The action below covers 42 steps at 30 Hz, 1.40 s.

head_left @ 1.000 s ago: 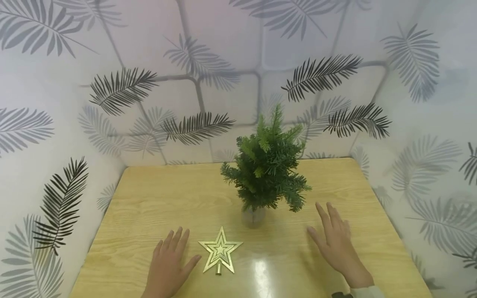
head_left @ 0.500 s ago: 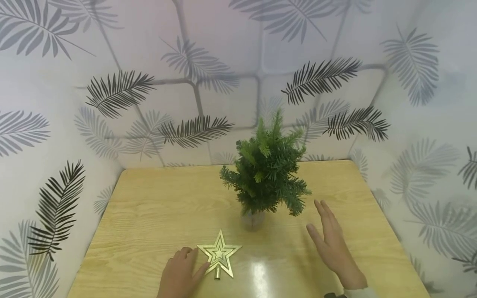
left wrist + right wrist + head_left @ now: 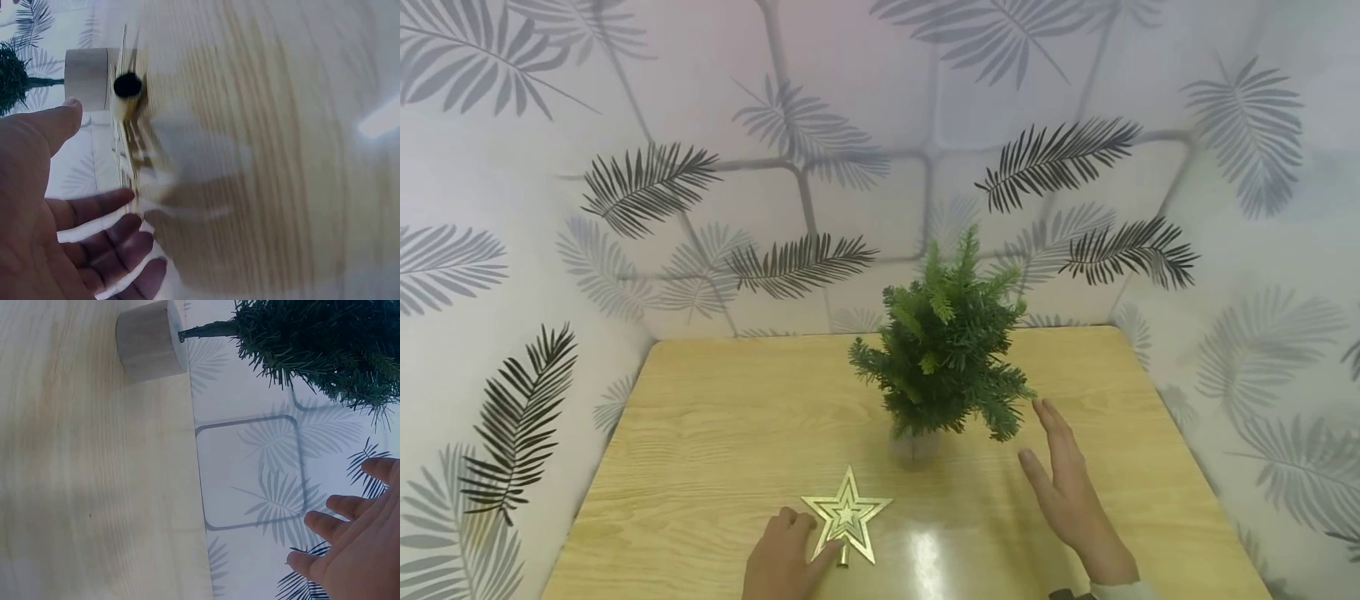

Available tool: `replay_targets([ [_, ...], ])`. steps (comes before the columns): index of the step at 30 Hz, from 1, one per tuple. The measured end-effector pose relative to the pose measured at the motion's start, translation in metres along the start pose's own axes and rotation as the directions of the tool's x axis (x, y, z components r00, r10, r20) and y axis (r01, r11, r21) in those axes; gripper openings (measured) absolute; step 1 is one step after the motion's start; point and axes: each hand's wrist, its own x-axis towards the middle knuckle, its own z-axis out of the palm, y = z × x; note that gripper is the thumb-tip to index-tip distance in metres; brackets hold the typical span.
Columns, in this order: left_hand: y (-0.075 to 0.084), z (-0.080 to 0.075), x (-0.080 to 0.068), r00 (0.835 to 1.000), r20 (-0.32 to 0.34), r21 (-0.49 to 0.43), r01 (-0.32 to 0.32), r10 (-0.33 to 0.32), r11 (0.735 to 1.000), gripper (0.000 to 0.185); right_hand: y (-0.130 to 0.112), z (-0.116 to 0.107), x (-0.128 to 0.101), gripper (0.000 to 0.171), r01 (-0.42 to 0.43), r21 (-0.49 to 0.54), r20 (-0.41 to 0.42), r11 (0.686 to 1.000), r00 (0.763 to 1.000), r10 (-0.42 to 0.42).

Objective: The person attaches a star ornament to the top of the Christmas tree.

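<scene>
Left hand [image 3: 781, 557] has scooted right to the gold star [image 3: 854, 516] since a second ago, grip loose, not pinching it. Star's flat on the tabletop [image 3: 715, 417], green tree [image 3: 951, 358] behind it, right hand [image 3: 1072, 504] relaxed just beside the branches.

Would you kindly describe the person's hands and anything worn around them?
The left hand and right hand are bare, no gloves or rings showing. A pale sleeve cuff and a dark band show by the right wrist; no left sleeve is in view.
</scene>
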Motion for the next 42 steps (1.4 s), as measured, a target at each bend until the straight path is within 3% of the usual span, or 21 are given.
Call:
replay_targets([
  [6,0.016,0.005,0.001,0.993,0.047,-0.035,0.114,-0.113,0.993,0.062,-0.007,0.001,0.002,0.063,-0.007,0.045,-0.008,0.999,1.000,0.007],
  [13,0.026,0.003,0.001,0.992,0.005,0.012,0.126,-0.126,0.992,0.064,-0.007,0.001,-0.001,0.062,-0.018,0.078,-0.031,0.997,0.999,0.021],
  [18,0.031,-0.002,-0.001,0.992,-0.003,-0.045,0.124,-0.124,0.991,0.055,-0.010,0.005,-0.005,0.061,-0.033,0.119,-0.022,0.992,0.999,0.036],
  [23,0.027,0.001,-0.002,0.984,0.043,-0.167,0.180,-0.176,0.969,0.048,-0.012,0.006,-0.002,0.062,0.005,0.103,-0.036,0.995,0.999,-0.002],
  [27,0.017,0.003,0.000,0.966,0.165,-0.266,0.240,-0.201,0.934,0.047,-0.021,0.002,0.002,0.063,0.040,0.090,-0.052,0.995,0.998,-0.035],
  [29,0.015,-0.002,0.000,0.953,0.227,-0.333,0.271,-0.202,0.903,0.042,-0.023,0.000,0.004,0.064,0.053,0.092,-0.053,0.994,0.997,-0.048],
  [32,0.013,-0.010,-0.001,0.942,0.273,-0.383,0.293,-0.195,0.876,0.038,-0.021,0.000,0.005,0.064,0.059,0.090,-0.049,0.994,0.997,-0.054],
  [39,0.004,-0.021,-0.002,0.903,0.421,-0.549,0.330,-0.088,0.768,0.031,-0.054,-0.005,0.006,0.058,0.084,0.106,-0.057,0.991,0.995,-0.078],
  [42,0.001,-0.023,-0.003,0.878,0.477,-0.586,0.356,-0.045,0.728,0.032,-0.065,-0.008,0.007,0.055,0.096,0.107,-0.061,0.990,0.994,-0.090],
])
